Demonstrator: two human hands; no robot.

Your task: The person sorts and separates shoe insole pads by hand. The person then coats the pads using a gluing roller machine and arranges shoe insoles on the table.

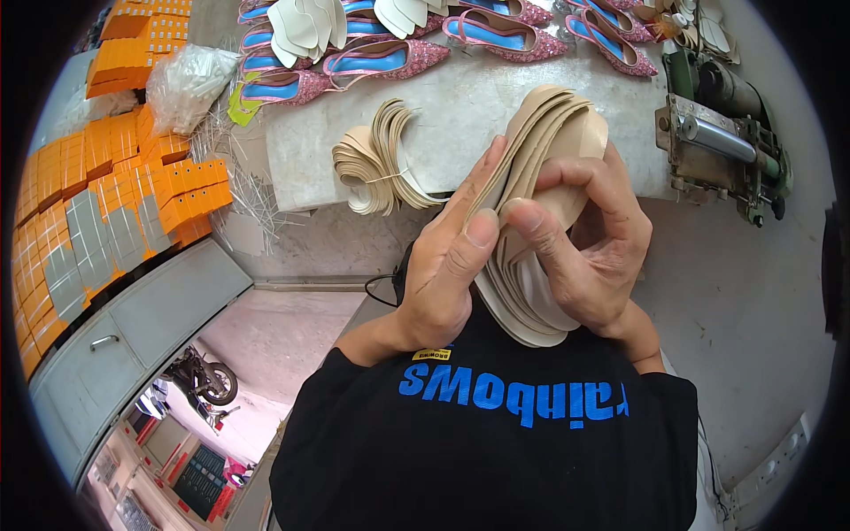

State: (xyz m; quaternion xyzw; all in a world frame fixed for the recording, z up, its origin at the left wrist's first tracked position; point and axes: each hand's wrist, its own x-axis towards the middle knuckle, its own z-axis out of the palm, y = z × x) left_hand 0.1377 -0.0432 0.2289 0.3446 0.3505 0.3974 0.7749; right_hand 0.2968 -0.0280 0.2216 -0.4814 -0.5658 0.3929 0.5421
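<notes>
Up in front of my chest I hold a thick stack of beige insoles [524, 305], its layers slightly fanned at both ends. My left hand [452, 261] presses along the stack's left side, thumb near the middle and fingers stretched along its outer edge. From the right, my right hand [602, 234] grips it with the thumb at the middle and a bent forefinger against the upper layers. On the table, left of the hands, lies a curved bundle of similar insoles [381, 155] with a thin band around it.
Pink glittery slingback shoes [509, 37] line the table's far side, some with pale insoles [305, 26] on top. A machine with a metal roller [719, 140] stands at right. Orange boxes [115, 168] and a clear plastic bag [190, 84] are piled at left, above a grey metal door [142, 319].
</notes>
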